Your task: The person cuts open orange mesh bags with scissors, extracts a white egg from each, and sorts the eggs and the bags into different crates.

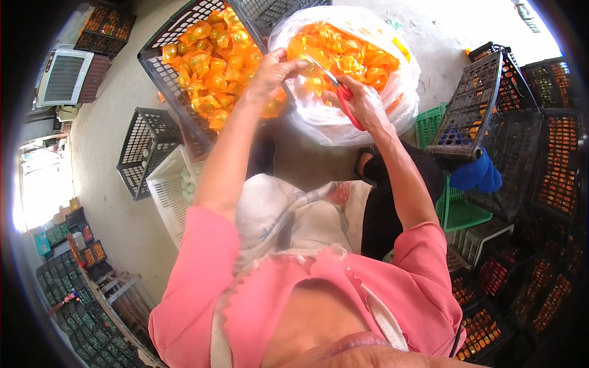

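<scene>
My left hand point(276, 71) pinches an orange plastic wrapper point(301, 49) over the rim of a large white plastic bag point(340, 131). The bag is full of orange wrapped pieces point(363, 60). My right hand point(361, 103) grips red-handled scissors point(344, 99), their blades pointing at the wrapper by my left fingertips. Whether the blades touch it is unclear. Left of the bag, a black plastic crate point(172, 87) holds many round items in orange wrappers point(214, 64), some showing green through the film.
A black crate point(147, 152) and a white crate point(165, 184) with pale round items stand at the left. Stacked black crates point(557, 161), a green crate point(464, 211) and a blue cloth point(476, 172) are at the right. An apron point(303, 216) covers my lap.
</scene>
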The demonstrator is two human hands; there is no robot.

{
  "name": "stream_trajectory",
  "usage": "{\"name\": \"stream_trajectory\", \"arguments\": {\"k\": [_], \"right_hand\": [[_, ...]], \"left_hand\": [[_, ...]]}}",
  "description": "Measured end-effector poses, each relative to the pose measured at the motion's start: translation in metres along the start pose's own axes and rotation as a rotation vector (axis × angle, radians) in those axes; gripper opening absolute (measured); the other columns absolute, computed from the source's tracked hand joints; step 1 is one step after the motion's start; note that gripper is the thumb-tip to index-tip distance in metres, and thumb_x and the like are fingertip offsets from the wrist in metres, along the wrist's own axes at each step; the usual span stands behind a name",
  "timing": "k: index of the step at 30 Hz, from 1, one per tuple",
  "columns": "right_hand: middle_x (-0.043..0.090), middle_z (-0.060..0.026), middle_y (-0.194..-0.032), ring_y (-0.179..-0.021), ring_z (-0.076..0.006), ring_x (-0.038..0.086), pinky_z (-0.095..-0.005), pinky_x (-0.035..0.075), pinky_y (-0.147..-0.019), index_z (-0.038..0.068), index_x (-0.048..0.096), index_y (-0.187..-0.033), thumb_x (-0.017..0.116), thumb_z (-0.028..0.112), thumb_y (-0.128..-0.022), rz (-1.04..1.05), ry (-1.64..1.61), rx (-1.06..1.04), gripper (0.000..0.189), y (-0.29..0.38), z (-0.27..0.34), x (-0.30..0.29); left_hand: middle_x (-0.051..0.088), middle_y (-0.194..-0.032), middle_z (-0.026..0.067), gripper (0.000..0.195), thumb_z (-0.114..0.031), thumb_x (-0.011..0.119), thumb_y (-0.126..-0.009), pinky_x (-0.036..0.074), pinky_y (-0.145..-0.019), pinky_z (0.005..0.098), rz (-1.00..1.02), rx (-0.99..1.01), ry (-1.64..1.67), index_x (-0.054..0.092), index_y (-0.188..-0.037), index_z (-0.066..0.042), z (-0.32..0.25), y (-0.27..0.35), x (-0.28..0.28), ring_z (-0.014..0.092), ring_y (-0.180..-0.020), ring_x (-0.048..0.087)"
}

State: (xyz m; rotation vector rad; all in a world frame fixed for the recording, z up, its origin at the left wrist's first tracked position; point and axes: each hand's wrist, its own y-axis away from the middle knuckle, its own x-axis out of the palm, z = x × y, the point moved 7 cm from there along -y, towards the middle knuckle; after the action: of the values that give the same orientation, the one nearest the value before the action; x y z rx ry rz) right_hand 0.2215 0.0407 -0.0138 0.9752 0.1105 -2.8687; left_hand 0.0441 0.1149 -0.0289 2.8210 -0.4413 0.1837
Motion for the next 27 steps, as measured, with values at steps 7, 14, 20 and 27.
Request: {"name": "stream_trajectory", "arguments": {"k": [7,14,20,27], "right_hand": [[0.057,-0.0166,-0.067,-0.059,-0.025,0.056,-0.0334,0.045,-0.059,0.003,0.061,-0.094,0.07,0.036,-0.075,0.001,-0.006,-0.033,0.039,-0.001,0.0,0.011],[0.053,-0.0075,-0.06,-0.056,-0.0149,0.053,-0.0291,0.043,-0.054,0.002,0.061,-0.088,0.069,0.036,-0.077,-0.009,-0.139,0.011,0.037,-0.009,-0.011,0.018],[0.051,-0.0062,-0.059,-0.055,-0.0136,0.051,-0.029,0.042,-0.054,0.0,0.061,-0.087,0.067,0.037,-0.078,-0.042,-0.242,0.088,0.038,-0.011,-0.002,0.006],[0.057,-0.0104,-0.063,-0.059,-0.0154,0.053,-0.0303,0.043,-0.056,0.001,0.062,-0.09,0.066,0.041,-0.078,-0.09,-0.163,0.134,0.042,-0.012,-0.022,0.002]], "left_hand": [[0.061,-0.099,0.0101,0.042,-0.006,0.064,-0.077,0.05,-0.073,0.0227,0.054,0.066,-0.087,0.046,-0.114,0.003,0.006,-0.004,0.003,0.015,-0.085,0.061],[0.061,-0.092,0.0123,0.023,-0.012,0.055,-0.084,0.053,-0.061,0.0254,0.033,-0.033,-0.024,0.052,-0.101,0.004,0.018,-0.012,0.013,0.02,-0.078,0.064],[0.061,-0.091,0.012,0.026,-0.016,0.052,-0.085,0.053,-0.059,0.027,0.033,-0.038,0.0,0.054,-0.101,0.004,0.027,-0.031,0.014,0.02,-0.073,0.063],[0.061,-0.093,0.0106,0.022,-0.018,0.056,-0.085,0.054,-0.065,0.0282,-0.074,-0.035,-0.011,0.057,-0.098,0.001,0.031,-0.039,0.024,0.017,-0.081,0.062]]}}
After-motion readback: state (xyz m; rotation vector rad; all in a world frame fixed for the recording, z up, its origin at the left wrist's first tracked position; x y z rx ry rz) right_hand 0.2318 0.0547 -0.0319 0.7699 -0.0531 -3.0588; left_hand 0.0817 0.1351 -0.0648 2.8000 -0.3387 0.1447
